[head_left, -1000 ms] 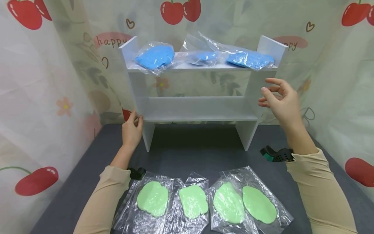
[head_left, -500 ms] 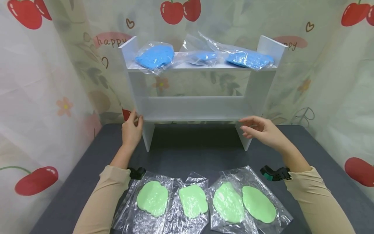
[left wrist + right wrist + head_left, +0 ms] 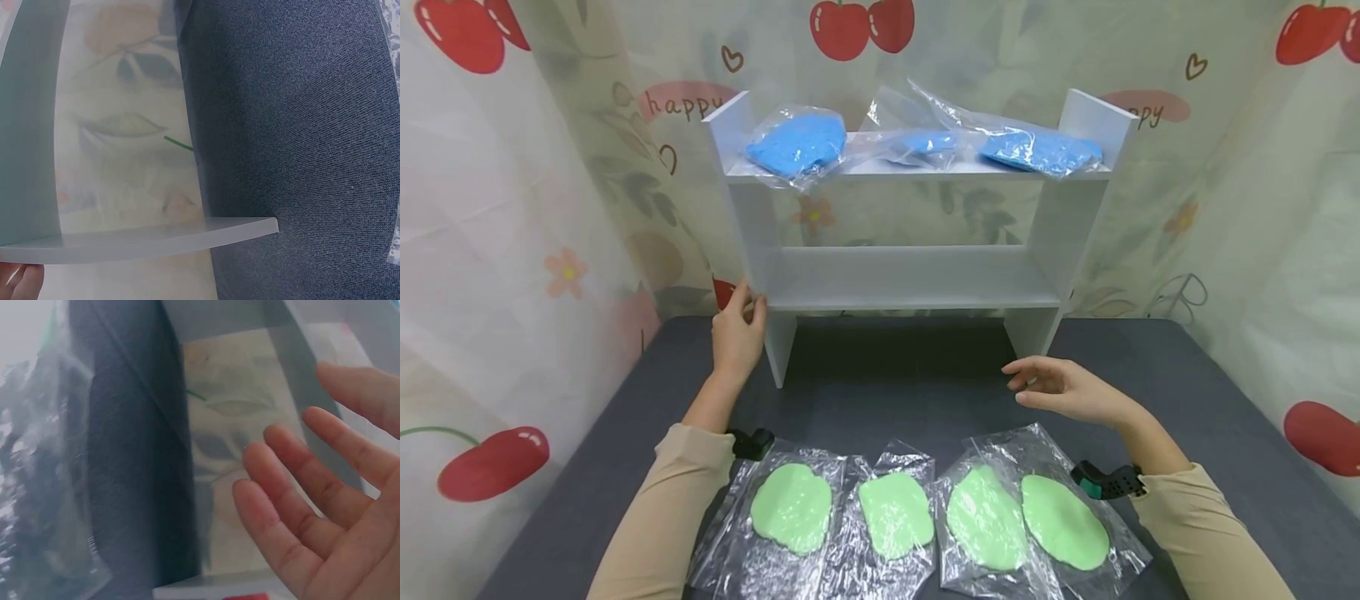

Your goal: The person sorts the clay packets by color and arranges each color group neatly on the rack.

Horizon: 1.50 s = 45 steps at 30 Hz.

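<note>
Since the earlier frames, the right hand [image 3: 1063, 389] has been lowered from beside the shelf's right wall to just above the grey table [image 3: 887, 400], while the left hand [image 3: 737, 333] has stayed put. Seen from the head, the left hand's fingers are curled round the front edge of the left wall of the white shelf [image 3: 910, 279], which stands at the back of the table. The right hand is held open, fingers relaxed and grasping nothing, near the four bags of green dough [image 3: 992, 521] lying along the front edge. Three bags of blue dough [image 3: 797, 143] are seen on the top board.

From the left wrist, the shelf's board [image 3: 144, 240] and a fingertip [image 3: 22, 281] below it are shown.

From the right wrist, spread, straight fingers [image 3: 294, 481] are shown before the shelf.
</note>
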Each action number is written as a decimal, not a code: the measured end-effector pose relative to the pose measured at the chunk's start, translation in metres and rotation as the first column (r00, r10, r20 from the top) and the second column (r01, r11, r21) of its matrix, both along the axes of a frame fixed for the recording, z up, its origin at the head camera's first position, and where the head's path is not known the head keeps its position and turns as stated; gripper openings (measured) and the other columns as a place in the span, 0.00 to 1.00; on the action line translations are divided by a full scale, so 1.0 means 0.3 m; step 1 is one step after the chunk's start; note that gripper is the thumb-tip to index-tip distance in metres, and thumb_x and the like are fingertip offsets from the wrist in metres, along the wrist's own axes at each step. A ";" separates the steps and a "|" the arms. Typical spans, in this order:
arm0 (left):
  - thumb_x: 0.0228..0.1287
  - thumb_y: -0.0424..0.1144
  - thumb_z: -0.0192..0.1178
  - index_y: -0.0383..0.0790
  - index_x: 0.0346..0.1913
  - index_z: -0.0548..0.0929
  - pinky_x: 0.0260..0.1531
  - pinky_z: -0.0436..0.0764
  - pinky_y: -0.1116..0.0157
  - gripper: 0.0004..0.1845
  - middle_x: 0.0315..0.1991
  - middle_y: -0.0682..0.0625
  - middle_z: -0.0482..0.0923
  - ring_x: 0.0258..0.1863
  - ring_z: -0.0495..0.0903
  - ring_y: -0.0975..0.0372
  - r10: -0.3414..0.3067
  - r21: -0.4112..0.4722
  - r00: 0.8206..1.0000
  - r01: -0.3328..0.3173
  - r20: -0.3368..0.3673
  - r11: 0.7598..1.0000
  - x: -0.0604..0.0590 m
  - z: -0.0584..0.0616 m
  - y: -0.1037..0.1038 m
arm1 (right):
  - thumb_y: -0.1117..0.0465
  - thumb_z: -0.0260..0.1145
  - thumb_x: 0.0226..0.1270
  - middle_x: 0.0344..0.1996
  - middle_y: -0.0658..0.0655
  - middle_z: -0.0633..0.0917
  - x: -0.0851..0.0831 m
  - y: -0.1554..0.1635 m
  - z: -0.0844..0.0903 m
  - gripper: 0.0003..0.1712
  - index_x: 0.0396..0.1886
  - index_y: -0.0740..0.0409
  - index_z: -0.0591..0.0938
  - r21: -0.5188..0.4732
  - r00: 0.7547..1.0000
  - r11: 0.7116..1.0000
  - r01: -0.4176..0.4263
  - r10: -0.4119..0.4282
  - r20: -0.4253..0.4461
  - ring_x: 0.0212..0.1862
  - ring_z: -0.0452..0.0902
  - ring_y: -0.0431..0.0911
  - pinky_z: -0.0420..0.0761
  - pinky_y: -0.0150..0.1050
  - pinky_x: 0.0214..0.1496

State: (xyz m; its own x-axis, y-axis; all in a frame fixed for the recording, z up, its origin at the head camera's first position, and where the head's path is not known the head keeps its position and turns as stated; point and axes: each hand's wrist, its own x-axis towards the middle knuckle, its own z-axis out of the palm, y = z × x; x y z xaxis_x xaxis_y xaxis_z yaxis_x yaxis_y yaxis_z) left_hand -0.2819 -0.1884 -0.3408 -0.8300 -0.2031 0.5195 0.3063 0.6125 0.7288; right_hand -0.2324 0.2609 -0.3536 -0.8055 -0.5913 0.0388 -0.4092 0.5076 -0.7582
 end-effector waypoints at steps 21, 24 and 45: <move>0.71 0.39 0.49 0.48 0.69 0.65 0.41 0.81 0.49 0.24 0.54 0.37 0.78 0.48 0.82 0.46 0.003 -0.017 1.000 -0.004 -0.014 1.000 0.002 -0.003 0.002 | 0.58 0.70 0.55 0.67 0.66 0.65 0.051 0.058 -0.165 0.43 0.69 0.60 0.61 0.145 0.969 0.965 -0.220 0.199 0.147 0.65 0.62 0.65 0.67 0.63 0.59; 0.71 0.39 0.49 0.48 0.69 0.65 0.42 0.81 0.49 0.24 0.54 0.36 0.78 0.49 0.81 0.46 0.002 -0.013 1.000 -0.002 -0.012 1.000 0.000 -0.005 0.002 | 0.57 0.73 0.52 0.68 0.64 0.63 0.057 0.064 -0.178 0.48 0.71 0.59 0.59 0.172 0.963 0.953 -0.249 0.226 0.146 0.69 0.59 0.47 0.65 0.64 0.59; 0.70 0.38 0.49 0.47 0.68 0.66 0.40 0.81 0.48 0.24 0.53 0.37 0.79 0.46 0.82 0.45 0.018 -0.015 1.000 -0.018 -0.014 1.000 -0.001 -0.005 0.002 | 0.51 0.75 0.48 0.65 0.66 0.66 0.081 0.053 -0.197 0.53 0.70 0.63 0.59 0.223 0.975 0.949 -0.222 0.210 0.075 0.63 0.65 0.60 0.71 0.49 0.59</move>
State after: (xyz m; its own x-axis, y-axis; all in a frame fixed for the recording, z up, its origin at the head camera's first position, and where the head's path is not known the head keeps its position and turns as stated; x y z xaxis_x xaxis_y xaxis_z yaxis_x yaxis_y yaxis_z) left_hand -0.2822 -0.1878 -0.3424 -0.8187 -0.2105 0.5342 0.3051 0.6287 0.7153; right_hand -0.2081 0.2768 -0.4126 -0.6551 -0.7395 -0.1550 -0.4928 0.5737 -0.6543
